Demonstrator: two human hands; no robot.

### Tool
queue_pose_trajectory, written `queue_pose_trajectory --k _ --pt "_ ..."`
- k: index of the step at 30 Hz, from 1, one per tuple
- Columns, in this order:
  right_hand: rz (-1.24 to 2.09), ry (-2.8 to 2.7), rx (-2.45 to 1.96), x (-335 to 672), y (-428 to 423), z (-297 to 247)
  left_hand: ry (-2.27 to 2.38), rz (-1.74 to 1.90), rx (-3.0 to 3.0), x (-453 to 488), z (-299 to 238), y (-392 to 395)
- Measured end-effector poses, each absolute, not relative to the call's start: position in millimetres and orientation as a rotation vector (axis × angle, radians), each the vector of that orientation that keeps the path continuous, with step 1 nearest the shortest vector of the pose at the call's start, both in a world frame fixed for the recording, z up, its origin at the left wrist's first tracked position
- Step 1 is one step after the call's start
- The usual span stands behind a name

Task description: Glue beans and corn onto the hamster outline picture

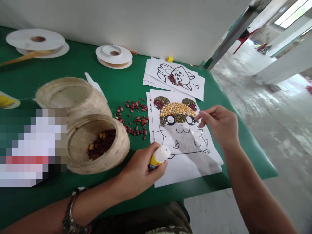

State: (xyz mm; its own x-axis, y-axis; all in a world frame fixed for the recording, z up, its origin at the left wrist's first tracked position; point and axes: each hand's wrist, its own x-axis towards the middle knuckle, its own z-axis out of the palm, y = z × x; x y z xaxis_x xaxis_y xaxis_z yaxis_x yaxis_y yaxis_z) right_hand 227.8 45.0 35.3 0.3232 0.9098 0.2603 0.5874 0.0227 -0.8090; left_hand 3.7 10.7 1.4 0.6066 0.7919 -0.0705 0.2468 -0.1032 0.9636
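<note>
Holding glue (158,158) in left hand (143,169) by drawing (181,139) on table (130,81); likely light, squeezable, best gripped mid-barrel. With right hand (221,125) narrow near 1 eye (190,120), cannot tell if holding anything.

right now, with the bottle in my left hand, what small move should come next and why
I'd probably use the right hand to start filling the shiny patch of the drawing: it looks wet and bare, while yellow kernels and green seeds already cover the area above. Whether that hand holds a seed is too small to tell.
</note>
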Motion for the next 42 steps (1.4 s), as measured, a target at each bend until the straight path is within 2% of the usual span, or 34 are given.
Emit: queue_pose_trajectory --k 5,9,15,28,35,38,42 --pt "0.547 -1.869 -1.518 180 72 39 0.875 0.598 1.692 3 4 12" --pt "0.321 -2.282 -1.381 151 105 26 0.875 0.636 1.697 4 4 13" --pt "0.266 -2.643 -1.345 129 135 8 0.857 0.632 1.716 2 5 12" --pt "0.267 -2.601 -1.388 129 132 -4 0.873 0.652 1.699 4 5 13" --pt "0.316 -2.452 -1.332 133 125 13 0.917 0.700 1.672 5 5 13" --pt "0.464 -2.253 -1.207 143 109 28 0.934 0.688 1.611 6 4 13" --pt "0.874 -1.967 -1.091 156 72 51 0.946 0.660 1.515 5 3 13"
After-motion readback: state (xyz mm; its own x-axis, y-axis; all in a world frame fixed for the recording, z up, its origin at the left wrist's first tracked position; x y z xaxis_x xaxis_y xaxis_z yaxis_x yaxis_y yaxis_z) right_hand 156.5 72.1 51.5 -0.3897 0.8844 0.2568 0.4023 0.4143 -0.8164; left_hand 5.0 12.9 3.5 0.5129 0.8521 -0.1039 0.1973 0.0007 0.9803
